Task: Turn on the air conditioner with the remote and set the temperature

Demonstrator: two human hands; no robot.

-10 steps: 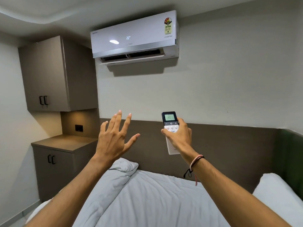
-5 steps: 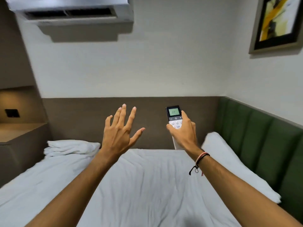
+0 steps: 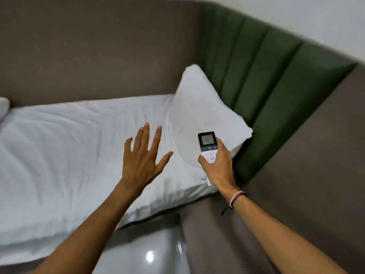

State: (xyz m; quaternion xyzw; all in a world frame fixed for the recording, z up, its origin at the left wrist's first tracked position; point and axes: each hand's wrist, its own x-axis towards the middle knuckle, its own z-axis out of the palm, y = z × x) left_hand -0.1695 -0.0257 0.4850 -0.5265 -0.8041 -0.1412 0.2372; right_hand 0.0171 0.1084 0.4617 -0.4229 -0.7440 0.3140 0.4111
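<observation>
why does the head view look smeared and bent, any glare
Head view: motion blur softens the bed, pillow and green panels; the remote in the right hand stays fairly crisp, its screen readable; wide-angle bending curves the wall line at the upper right; a bright glare spot sits on the glossy floor.
</observation>
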